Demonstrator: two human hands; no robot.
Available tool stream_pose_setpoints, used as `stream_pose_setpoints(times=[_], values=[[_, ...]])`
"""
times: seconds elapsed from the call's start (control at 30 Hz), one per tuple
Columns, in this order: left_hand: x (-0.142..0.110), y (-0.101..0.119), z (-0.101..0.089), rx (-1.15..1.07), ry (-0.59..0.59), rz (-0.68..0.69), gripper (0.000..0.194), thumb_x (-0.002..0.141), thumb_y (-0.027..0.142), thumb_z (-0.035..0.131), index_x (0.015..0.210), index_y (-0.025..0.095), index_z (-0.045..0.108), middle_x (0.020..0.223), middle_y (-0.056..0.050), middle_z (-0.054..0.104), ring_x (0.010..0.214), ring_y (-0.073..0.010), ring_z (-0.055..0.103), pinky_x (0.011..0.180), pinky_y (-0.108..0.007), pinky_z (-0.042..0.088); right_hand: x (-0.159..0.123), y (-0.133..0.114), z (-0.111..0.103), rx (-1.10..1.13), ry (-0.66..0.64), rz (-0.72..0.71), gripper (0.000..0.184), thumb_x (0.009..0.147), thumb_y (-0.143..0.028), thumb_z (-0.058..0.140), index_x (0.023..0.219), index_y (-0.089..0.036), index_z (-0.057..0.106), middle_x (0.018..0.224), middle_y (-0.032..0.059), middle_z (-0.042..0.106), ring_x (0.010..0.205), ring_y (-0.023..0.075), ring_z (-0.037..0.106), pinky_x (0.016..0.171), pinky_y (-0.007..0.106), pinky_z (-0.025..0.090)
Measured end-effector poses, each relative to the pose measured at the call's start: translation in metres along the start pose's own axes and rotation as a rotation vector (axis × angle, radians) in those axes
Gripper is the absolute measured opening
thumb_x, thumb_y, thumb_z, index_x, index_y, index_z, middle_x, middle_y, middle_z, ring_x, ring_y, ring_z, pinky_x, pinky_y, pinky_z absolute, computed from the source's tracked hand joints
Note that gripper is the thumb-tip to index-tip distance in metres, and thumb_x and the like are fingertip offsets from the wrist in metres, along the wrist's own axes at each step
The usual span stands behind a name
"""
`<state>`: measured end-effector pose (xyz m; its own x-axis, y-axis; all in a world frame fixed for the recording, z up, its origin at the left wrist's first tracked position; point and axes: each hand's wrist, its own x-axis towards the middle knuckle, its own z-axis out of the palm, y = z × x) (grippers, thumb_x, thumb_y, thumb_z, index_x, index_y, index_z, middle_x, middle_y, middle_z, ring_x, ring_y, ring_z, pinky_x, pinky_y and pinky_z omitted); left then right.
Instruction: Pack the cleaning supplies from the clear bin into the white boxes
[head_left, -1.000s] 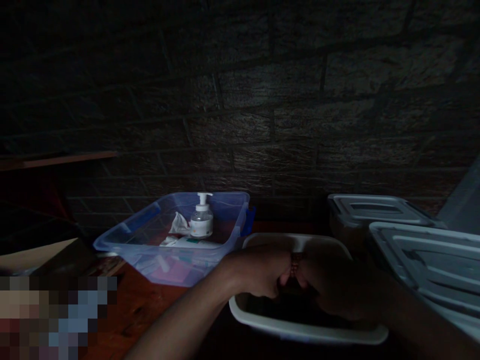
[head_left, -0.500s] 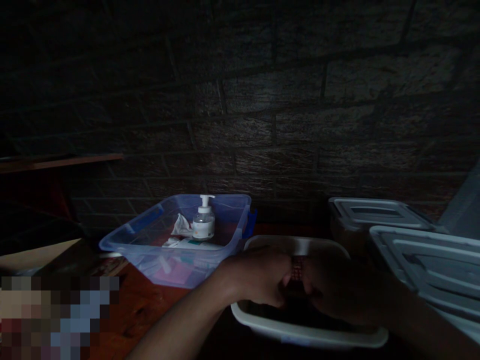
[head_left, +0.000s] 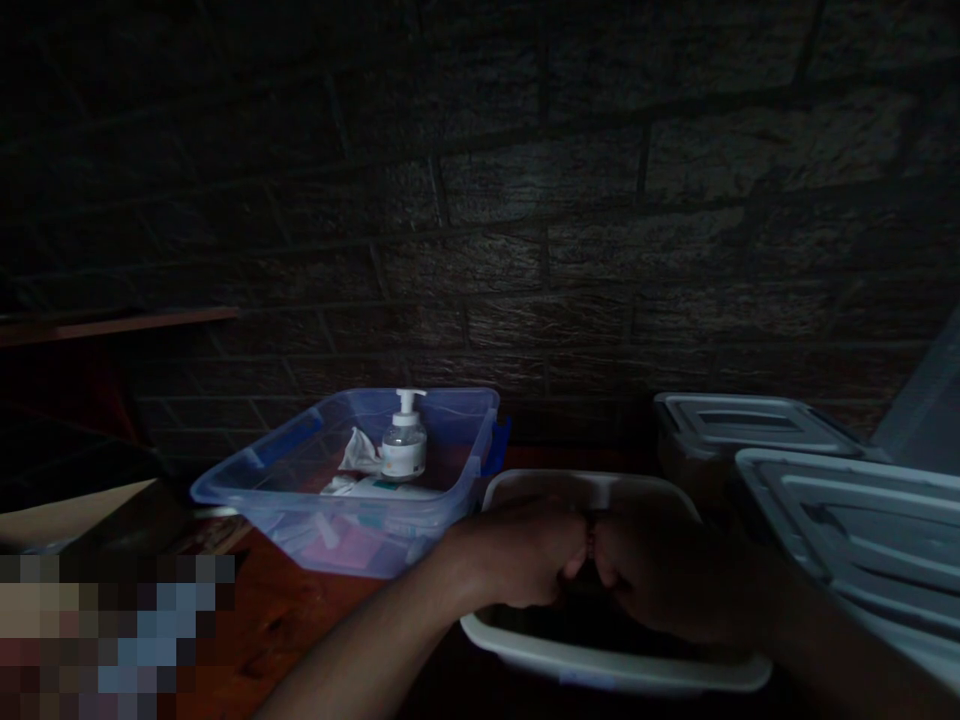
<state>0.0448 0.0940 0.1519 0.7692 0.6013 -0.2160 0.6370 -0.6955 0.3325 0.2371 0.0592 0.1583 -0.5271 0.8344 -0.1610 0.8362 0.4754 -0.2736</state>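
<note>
Both of my hands are closed over a white-rimmed tub (head_left: 622, 672). My left hand (head_left: 529, 550) forms a fist, knuckles up, at the tub's left half. Close against it is my right hand (head_left: 652, 575), also in a fist and mostly in shadow. Between the two fists shows a narrow bit of dark red patterned cloth (head_left: 591, 538), gripped from both sides; the rest of it is hidden by my fingers. The inside of the tub is too dark to make out.
Left of the tub stands a clear bluish plastic bin (head_left: 225, 490) holding a pump bottle (head_left: 403, 450), a crumpled white wrapper (head_left: 360, 452) and packets. On the right are two boxes with grey lids (head_left: 757, 422). A dark brick wall (head_left: 495, 250) rises behind.
My fists have come closer together, so less of the red patterned cloth shows between them. The tub and the other containers stay in place.
</note>
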Motion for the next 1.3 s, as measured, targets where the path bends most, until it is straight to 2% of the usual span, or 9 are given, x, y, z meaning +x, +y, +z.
stream_pose_setpoints(times=[0.1,0.23,0.4,0.63,0.8,0.9,1.03,1.3], values=[[0.001,-0.001,0.001,0.007,-0.003,0.029,0.014,0.066,0.006,0.066,0.071,0.02,0.065,0.065,0.002,0.066,0.056,-0.0135,0.06,0.045,-0.024,0.034,-0.001,-0.001,-0.002,0.008,-0.038,0.051,0.021,0.087,-0.011,0.063,0.099,-0.021,0.078,0.1,0.0066,0.075,0.085,0.0215,0.07,0.064,0.026,0.045],[0.004,-0.002,0.003,0.018,-0.02,0.029,0.017,0.066,0.004,0.065,0.072,0.019,0.067,0.063,0.002,0.064,0.055,-0.0126,0.059,0.044,-0.023,0.032,-0.001,-0.002,-0.002,-0.012,-0.018,0.019,0.023,0.086,-0.01,0.063,0.097,-0.022,0.079,0.094,0.0054,0.076,0.084,0.0212,0.07,0.064,0.026,0.044],[0.004,-0.002,0.002,0.041,-0.01,0.04,0.015,0.068,0.006,0.069,0.075,0.019,0.07,0.066,0.002,0.068,0.056,-0.0122,0.059,0.045,-0.023,0.032,-0.004,0.0,0.001,0.007,0.017,0.06,0.023,0.086,-0.012,0.062,0.096,-0.022,0.079,0.091,0.0052,0.076,0.075,0.0197,0.07,0.053,0.023,0.037],[0.004,-0.002,0.004,0.041,0.008,0.042,0.019,0.069,0.005,0.067,0.08,0.019,0.072,0.073,0.001,0.072,0.06,-0.0124,0.063,0.046,-0.022,0.034,0.002,0.006,0.006,0.041,0.051,-0.042,0.025,0.082,-0.007,0.064,0.095,-0.021,0.08,0.09,0.0048,0.076,0.077,0.0183,0.07,0.062,0.023,0.043],[0.003,-0.003,0.001,0.05,0.028,0.068,0.021,0.07,0.009,0.068,0.086,0.021,0.075,0.079,0.0,0.076,0.066,-0.0145,0.067,0.05,-0.023,0.038,-0.001,0.007,0.003,0.031,0.008,0.044,0.022,0.085,-0.012,0.063,0.095,-0.022,0.079,0.087,0.0042,0.077,0.07,0.019,0.07,0.052,0.023,0.038],[0.004,-0.005,0.002,0.029,0.037,0.067,0.023,0.072,0.01,0.068,0.09,0.021,0.075,0.082,0.0,0.077,0.069,-0.0152,0.068,0.053,-0.023,0.041,-0.002,0.007,0.003,0.026,0.034,-0.001,0.023,0.085,-0.01,0.063,0.098,-0.021,0.079,0.094,0.0053,0.077,0.077,0.02,0.071,0.057,0.024,0.041],[0.008,-0.007,0.007,0.02,-0.01,0.064,0.022,0.073,0.007,0.065,0.088,0.02,0.075,0.076,0.0,0.075,0.063,-0.0145,0.066,0.05,-0.023,0.04,0.003,0.009,0.009,0.029,0.048,-0.018,0.024,0.083,-0.007,0.064,0.096,-0.021,0.079,0.095,0.0052,0.077,0.082,0.021,0.071,0.065,0.025,0.046],[0.008,-0.007,0.008,-0.008,-0.017,0.052,0.027,0.071,0.005,0.066,0.091,0.02,0.077,0.08,0.0,0.077,0.066,-0.0145,0.068,0.05,-0.022,0.041,0.002,0.003,0.008,0.02,0.061,0.002,0.024,0.085,-0.006,0.063,0.096,-0.018,0.081,0.092,0.0082,0.077,0.079,0.0215,0.071,0.061,0.026,0.042]])
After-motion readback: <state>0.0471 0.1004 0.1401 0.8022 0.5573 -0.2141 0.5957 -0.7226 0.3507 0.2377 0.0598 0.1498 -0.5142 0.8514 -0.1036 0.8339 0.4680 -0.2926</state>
